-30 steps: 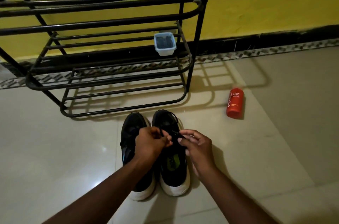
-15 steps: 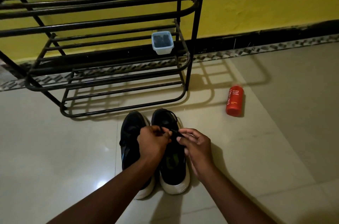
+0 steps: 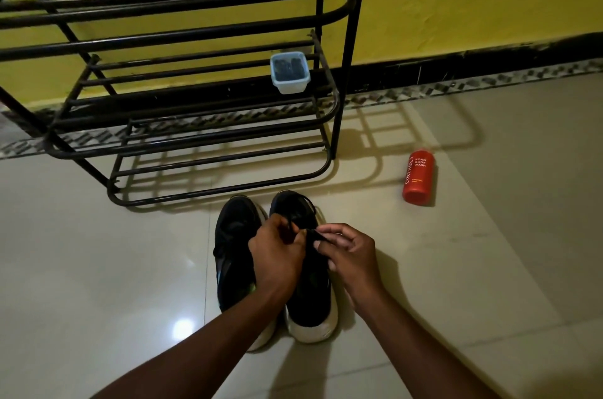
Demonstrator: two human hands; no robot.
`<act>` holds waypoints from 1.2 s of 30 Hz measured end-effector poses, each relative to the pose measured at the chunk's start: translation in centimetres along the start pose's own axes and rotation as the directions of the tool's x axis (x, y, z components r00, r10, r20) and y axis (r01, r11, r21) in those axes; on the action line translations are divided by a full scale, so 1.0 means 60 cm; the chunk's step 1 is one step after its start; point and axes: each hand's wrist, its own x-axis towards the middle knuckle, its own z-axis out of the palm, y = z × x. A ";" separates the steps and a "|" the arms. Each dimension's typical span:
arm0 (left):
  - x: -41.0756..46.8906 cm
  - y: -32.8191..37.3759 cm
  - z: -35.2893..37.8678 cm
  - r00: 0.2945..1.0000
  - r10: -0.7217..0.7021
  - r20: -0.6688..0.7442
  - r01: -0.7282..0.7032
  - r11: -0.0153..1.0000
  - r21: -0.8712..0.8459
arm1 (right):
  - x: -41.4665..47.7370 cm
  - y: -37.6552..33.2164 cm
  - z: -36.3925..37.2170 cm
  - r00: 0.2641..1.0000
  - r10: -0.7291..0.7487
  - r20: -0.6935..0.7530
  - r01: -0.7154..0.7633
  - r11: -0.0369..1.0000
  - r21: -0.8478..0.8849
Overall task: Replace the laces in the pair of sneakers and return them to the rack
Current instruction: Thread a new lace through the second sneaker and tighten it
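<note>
Two sneakers (image 3: 261, 268), two hands (image 3: 277, 251) pinching one lace (image 3: 315, 233), one rack (image 3: 195, 72)

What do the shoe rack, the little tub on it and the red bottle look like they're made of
Shoe rack: probably painted metal tubing, thin black bars with welded-looking bends. Tub: likely translucent plastic, pale blue walls showing dark contents. Red bottle: apparently matte plastic, with printed lettering.
</note>
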 end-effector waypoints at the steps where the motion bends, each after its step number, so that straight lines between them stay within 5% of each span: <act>1: -0.003 -0.002 0.001 1.000 0.009 -0.008 -0.009 1.000 -0.010 | 0.000 0.000 0.000 1.000 -0.002 0.002 0.002 1.000 0.004; 15: -0.007 -0.020 0.002 0.999 0.047 -0.023 -0.048 0.997 -0.062 | -0.001 0.008 0.003 1.000 -0.017 0.008 0.017 1.000 -0.013; 22: 0.012 -0.022 -0.008 0.994 0.057 0.095 -0.051 0.996 -0.069 | 0.006 -0.001 0.002 1.000 0.017 -0.009 -0.016 0.995 0.102; 31: 0.021 -0.027 -0.014 0.993 0.045 0.107 -0.040 0.998 -0.054 | 0.044 -0.018 0.022 0.990 -0.140 0.001 0.136 0.957 -0.258; 36: 0.039 -0.046 -0.017 0.988 0.031 0.151 -0.039 0.998 0.051 | 0.070 -0.060 0.016 0.991 -0.063 -0.119 0.084 0.979 0.185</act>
